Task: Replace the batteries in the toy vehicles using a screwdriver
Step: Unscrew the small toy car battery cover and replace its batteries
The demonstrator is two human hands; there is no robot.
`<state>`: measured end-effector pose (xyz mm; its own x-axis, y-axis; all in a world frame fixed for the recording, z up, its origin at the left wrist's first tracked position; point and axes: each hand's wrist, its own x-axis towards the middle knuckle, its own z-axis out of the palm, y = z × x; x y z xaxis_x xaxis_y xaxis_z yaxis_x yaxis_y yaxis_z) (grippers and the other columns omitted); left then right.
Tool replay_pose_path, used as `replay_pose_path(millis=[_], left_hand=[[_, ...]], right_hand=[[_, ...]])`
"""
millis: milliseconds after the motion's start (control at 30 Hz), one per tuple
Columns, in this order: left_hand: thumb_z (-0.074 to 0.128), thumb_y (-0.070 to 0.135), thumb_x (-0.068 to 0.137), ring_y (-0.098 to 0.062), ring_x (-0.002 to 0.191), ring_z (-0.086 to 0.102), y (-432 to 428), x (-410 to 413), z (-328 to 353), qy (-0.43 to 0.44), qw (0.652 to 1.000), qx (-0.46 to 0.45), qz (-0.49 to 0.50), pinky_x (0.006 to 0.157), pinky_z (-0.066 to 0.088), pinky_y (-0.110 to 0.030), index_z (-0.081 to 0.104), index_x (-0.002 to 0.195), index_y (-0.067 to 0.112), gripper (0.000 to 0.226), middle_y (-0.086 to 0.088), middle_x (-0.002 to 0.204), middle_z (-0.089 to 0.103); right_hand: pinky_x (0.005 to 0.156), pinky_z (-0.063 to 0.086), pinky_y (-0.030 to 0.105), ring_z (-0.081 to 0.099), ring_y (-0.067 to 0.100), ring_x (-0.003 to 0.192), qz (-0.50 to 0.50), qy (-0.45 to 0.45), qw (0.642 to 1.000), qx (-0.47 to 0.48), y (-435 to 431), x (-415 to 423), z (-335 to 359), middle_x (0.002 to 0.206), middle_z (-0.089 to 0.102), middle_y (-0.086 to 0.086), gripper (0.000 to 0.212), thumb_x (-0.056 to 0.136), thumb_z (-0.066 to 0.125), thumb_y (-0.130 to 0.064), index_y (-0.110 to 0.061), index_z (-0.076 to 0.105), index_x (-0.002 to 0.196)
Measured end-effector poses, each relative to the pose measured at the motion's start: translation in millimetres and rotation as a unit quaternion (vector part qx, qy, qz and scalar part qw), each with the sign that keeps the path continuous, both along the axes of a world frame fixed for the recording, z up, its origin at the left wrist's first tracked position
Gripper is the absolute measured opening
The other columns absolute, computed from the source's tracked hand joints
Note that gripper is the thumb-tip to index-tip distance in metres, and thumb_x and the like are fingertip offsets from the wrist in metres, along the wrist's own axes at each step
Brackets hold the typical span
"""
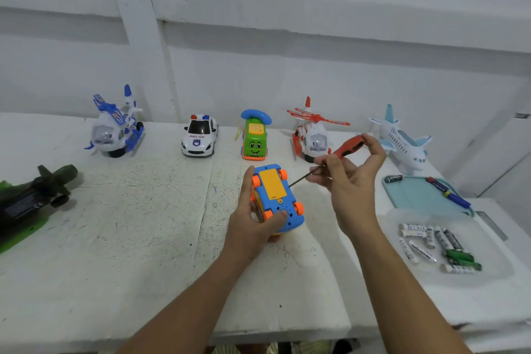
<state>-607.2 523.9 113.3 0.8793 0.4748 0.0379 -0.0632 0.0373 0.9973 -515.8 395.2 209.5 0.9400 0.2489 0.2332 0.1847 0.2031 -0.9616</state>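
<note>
Honestly, looks early for this one; the left hand (253,218) grips the blue toy car (287,210), flipped belly-up at mid-table, thumb curled onto its underside, and the yellow battery cover (274,184) is still on; the right hand (350,181) pinches the red-handled screwdriver (349,147), tip at the cover's edge (can't tell if it's seated in a screw); whether the police car (198,137) and the others behind are done, no idea; the teal tray (416,195) holds one dark battery (393,179) and what looks like a blue screwdriver (455,199); the clear tray (488,238) holds a loose pile of batteries (431,241).
</note>
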Motion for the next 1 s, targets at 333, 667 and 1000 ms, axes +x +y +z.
replay_pose_path(millis=[333,667,1000], left_hand=[[0.073,0.046,0.065,-0.008,0.111,0.064,1,1,0,0.006,0.999,0.039,0.014,0.075,0.061,-0.037,0.016,0.145,0.057,0.099,0.016,0.134,0.057],[0.075,0.015,0.084,0.011,0.101,0.061,1,3,-3,0.007,0.998,0.051,0.021,0.062,0.054,-0.016,0.014,0.148,0.048,0.095,0.021,0.129,0.055],[0.073,0.015,0.085,0.012,0.097,0.061,1,5,-4,0.015,0.997,0.066,0.028,0.060,0.053,-0.014,0.013,0.152,0.042,0.094,0.027,0.122,0.056]], right_hand=[[0.062,0.060,0.034,0.068,0.017,0.077,0.025,-0.002,0.998,-0.050,6,-10,-11,0.098,0.062,0.017,0.049,0.102,0.046,-0.010,-0.043,0.023,0.129],[0.060,0.059,0.035,0.067,0.019,0.077,0.024,-0.014,0.999,-0.041,8,-14,-12,0.096,0.061,0.018,0.051,0.101,0.047,-0.008,-0.046,0.026,0.128],[0.068,0.062,0.037,0.069,0.019,0.087,0.021,-0.135,0.982,-0.130,7,-24,-6,0.100,0.066,0.005,0.069,0.097,0.053,-0.008,-0.063,0.022,0.123]])
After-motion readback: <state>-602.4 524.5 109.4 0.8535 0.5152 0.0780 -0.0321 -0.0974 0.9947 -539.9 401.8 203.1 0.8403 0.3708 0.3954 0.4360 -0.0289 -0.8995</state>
